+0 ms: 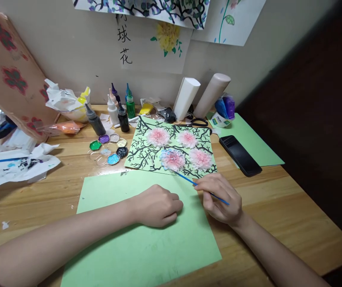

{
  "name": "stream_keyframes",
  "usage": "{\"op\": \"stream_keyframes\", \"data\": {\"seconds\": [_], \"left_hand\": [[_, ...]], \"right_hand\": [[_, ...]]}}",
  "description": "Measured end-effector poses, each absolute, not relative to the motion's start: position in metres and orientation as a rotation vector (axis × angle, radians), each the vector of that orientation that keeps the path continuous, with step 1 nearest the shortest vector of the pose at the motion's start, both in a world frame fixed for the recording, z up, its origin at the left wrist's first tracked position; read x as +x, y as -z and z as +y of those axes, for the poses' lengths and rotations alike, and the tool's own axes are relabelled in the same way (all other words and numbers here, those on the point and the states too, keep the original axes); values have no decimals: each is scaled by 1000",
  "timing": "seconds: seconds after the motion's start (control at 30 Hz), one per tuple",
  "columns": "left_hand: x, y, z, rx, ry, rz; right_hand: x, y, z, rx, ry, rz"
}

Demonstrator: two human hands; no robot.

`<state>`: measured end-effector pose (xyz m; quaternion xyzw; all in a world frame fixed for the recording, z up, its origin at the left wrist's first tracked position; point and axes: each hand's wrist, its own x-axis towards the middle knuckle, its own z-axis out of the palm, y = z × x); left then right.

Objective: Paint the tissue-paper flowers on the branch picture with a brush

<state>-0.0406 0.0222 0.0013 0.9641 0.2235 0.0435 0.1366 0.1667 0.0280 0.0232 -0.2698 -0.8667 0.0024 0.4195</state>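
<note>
My right hand (pixel 222 197) pinches a thin blue paintbrush (pixel 188 178), its tip at the lower edge of a blue-edged pink flower (pixel 173 159). That flower sits with several pink, ruffled ones on a light green picture (pixel 137 153) covered in black painted branches. My left hand (pixel 160 206) rests as a loose fist on a larger sheet of green paper (pixel 147 255) in front of the picture; nothing shows in its fingers. Left of the picture lies a clear paint palette (pixel 101 160) with green, purple, black, blue and pale paints in its wells.
Paint bottles (pixel 123 117) stand behind the palette. At the back are two upright rolls (pixel 185 97) and black scissors (pixel 200 122). A black phone (pixel 240 155) lies right of the picture, partly on another green sheet (pixel 260 147). Paint-stained tissue (pixel 39 159) lies at left.
</note>
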Motion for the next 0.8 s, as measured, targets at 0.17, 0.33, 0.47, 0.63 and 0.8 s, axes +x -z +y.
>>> {"op": "stream_keyframes", "data": {"seconds": [0.17, 0.33, 0.47, 0.63, 0.8], "left_hand": [[-41, -2, 22, 2794, -133, 634], [-40, -2, 22, 2794, -134, 646], [-40, -2, 22, 2786, -140, 644], [-40, -2, 22, 2790, -144, 635], [-40, -3, 22, 2771, -134, 647]], "right_hand": [[168, -22, 27, -653, 9, -2187], [167, -24, 28, -665, 7, -2176], [167, -26, 28, -677, -25, -2166], [167, -25, 27, -677, -27, -2186], [167, -22, 27, -723, -73, -2211]]}}
